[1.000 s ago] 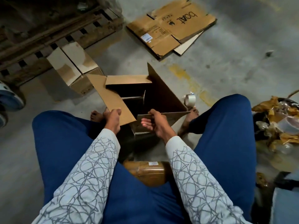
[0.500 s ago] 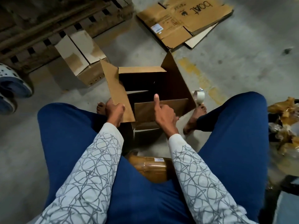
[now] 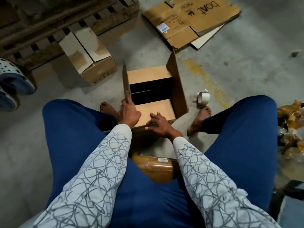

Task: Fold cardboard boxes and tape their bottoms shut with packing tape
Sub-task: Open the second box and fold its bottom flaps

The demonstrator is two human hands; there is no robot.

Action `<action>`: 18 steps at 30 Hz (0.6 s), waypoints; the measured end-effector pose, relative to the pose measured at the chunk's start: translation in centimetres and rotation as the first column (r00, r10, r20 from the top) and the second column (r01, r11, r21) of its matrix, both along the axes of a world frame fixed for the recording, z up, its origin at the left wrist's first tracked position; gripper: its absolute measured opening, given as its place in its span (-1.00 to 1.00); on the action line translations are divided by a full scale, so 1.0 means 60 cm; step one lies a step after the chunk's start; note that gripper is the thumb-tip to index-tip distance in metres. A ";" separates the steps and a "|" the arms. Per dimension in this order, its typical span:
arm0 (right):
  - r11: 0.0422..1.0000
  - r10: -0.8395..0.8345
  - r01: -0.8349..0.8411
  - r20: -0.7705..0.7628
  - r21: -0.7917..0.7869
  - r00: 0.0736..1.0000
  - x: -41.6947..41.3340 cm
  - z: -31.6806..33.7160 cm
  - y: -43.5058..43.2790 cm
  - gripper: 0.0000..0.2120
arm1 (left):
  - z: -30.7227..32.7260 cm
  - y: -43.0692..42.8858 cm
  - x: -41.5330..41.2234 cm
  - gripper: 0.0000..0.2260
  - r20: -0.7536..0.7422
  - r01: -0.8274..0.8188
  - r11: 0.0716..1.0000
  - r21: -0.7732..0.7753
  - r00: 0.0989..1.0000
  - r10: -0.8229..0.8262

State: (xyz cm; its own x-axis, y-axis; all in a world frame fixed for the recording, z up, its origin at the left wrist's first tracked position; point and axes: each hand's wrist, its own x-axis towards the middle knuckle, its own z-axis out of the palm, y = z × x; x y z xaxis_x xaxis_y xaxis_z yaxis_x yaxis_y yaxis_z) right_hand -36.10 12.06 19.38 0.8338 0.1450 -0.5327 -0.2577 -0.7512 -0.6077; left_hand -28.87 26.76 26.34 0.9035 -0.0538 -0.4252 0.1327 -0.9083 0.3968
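A brown cardboard box (image 3: pixel 179 89) stands on the floor between my bare feet. Its near flap (image 3: pixel 154 109) and far flap (image 3: pixel 148 74) lie folded inward, with a dark gap between them. The left flap (image 3: pixel 125 83) stands upright, and my left hand (image 3: pixel 130 112) holds it near its base. The right flap stands open too. My right hand (image 3: pixel 160 123) rests flat with spread fingers on the near flap's edge. A roll of packing tape (image 3: pixel 203 97) lies on the floor by my right foot.
A taped box (image 3: pixel 88 58) sits at the back left beside a wooden pallet (image 3: pixel 49 30). Flattened cartons (image 3: pixel 189 22) lie at the back right. Crumpled tape and wrap (image 3: pixel 291 134) are piled at the right. Sandals (image 3: pixel 13 83) lie at the far left. A brown parcel (image 3: pixel 154 168) sits under my legs.
The near flap has gone from raised to folded flat into the box under my right hand. My left hand has swung the left flap up to vertical.
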 end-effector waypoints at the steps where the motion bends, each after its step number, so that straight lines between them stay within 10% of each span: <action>1: 1.000 0.022 -0.022 -0.019 0.001 1.000 0.001 0.006 -0.001 -0.67 | -0.013 -0.003 -0.003 -0.07 -0.039 0.058 0.998 -0.032 0.997 -0.059; 6: 0.989 -0.137 0.143 0.197 -0.021 0.971 0.015 0.063 -0.002 -0.77 | -0.051 -0.015 -0.009 -0.17 -0.276 0.147 0.988 -0.040 0.949 -0.152; 9: 0.831 -0.334 0.548 0.700 -0.097 0.631 0.016 0.090 -0.021 -0.78 | -0.079 -0.018 -0.005 -0.29 -0.263 0.184 0.983 0.027 0.950 -0.171; 11: 0.637 -0.511 0.765 0.689 -0.097 0.513 0.014 0.105 -0.044 -0.62 | -0.095 -0.022 -0.009 -0.30 -0.253 0.235 0.970 0.064 0.944 -0.212; 14: 0.621 -0.694 0.781 0.415 -0.069 0.588 0.005 0.088 -0.070 -0.46 | -0.109 -0.026 -0.013 -0.28 -0.226 0.250 0.961 0.119 0.949 -0.219; 18: 0.856 -0.415 0.504 0.426 -0.118 0.804 -0.006 0.059 -0.062 -0.49 | -0.110 -0.033 -0.017 -0.30 -0.169 0.228 0.962 0.152 0.965 -0.202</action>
State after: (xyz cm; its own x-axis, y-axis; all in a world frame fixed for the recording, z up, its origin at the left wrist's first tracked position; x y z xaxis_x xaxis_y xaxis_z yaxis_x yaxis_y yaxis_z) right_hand -36.45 8.34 22.90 0.9115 -0.3866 -0.1402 -0.3941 -0.7239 -0.5663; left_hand -29.88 24.81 19.73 0.8035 -0.1557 -0.5746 -0.0268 -0.9737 0.2264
